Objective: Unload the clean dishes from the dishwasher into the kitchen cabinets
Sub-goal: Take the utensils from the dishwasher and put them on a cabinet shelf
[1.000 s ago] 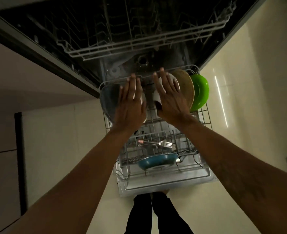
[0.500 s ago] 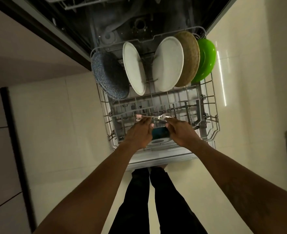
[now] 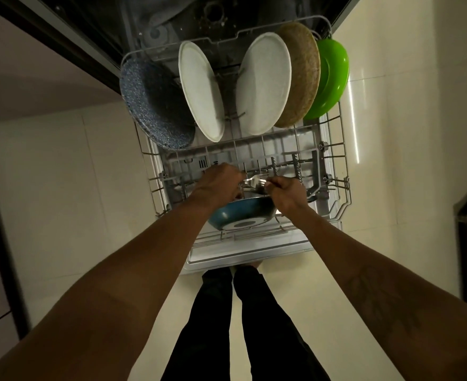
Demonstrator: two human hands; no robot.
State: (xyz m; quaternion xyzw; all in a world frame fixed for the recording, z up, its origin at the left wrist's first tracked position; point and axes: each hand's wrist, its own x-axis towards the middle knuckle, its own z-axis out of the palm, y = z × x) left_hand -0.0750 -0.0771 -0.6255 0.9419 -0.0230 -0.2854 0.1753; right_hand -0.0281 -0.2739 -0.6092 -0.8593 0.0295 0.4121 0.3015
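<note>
Reaching down into the pulled-out dishwasher rack (image 3: pixel 334 188), with the right hand (image 3: pixel 284 192) pinching the tine end of a fork (image 3: pixel 255 182) just above a blue pan (image 3: pixel 240 213) near the rack's front edge. Left hand (image 3: pixel 218 182) curled over the fork's other end (grip hidden under the knuckles, so no telling whether actually holding). Standing on edge along the far row, left to right: a speckled blue plate (image 3: pixel 155 105), a white plate (image 3: pixel 202 92), a second white plate (image 3: pixel 265 83), a brown plate (image 3: pixel 301 72) and a green plate (image 3: pixel 332 78), the last three packed close.

no readable text, no labels, no brands, no numbers on anything in view
</note>
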